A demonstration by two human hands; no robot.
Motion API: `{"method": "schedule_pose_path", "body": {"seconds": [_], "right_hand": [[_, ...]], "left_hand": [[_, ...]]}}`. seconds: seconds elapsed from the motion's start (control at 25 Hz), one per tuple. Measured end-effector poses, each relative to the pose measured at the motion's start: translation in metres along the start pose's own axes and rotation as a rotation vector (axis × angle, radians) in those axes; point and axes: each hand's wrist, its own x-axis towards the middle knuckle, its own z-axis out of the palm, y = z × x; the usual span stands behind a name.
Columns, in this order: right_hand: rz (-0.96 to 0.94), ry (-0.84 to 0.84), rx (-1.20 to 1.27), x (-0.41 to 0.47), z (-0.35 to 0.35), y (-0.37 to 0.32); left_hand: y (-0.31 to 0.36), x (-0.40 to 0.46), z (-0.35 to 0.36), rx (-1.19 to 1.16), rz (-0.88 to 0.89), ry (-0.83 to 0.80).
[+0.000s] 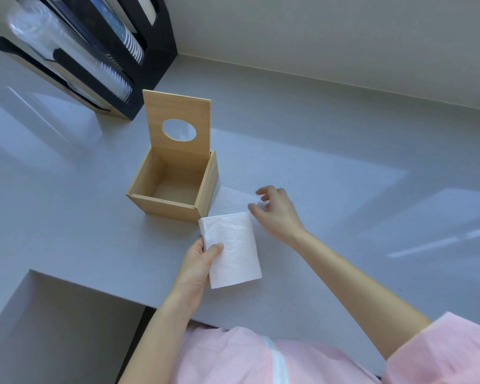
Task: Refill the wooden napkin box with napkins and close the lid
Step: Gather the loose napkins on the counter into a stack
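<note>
The wooden napkin box stands on the grey counter with nothing inside it. Its lid, which has an oval hole, is tipped upright at the back. Just in front of the box's right corner, my left hand grips a folded stack of white napkins at its left edge. More white napkins lie flat on the counter beside the box's right wall. My right hand hovers at their right end, fingers apart and touching or almost touching the paper.
A black cup dispenser with stacked cups and lids stands at the back left, close behind the box. The grey counter meets a wall at the back, and its front edge steps down at the lower left.
</note>
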Motion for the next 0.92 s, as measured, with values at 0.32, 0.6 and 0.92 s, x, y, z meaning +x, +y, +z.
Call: {"method": "schedule_pose_path", "body": {"seconds": [0.32,0.6,0.92], "right_hand": [[0.061,-0.013,-0.145,0.018,0.019,0.000],[0.028,-0.037,0.085,0.009,-0.001,0.011],[-0.074,0.038,0.644,-0.034,-0.067,0.006]], "left_hand": [[0.004,-0.002,-0.006,0.004,-0.027,0.023],[0.002,0.001,-0.003,0.026,-0.030,0.007],[-0.001,0.001,0.003,0.000,-0.001,-0.106]]}}
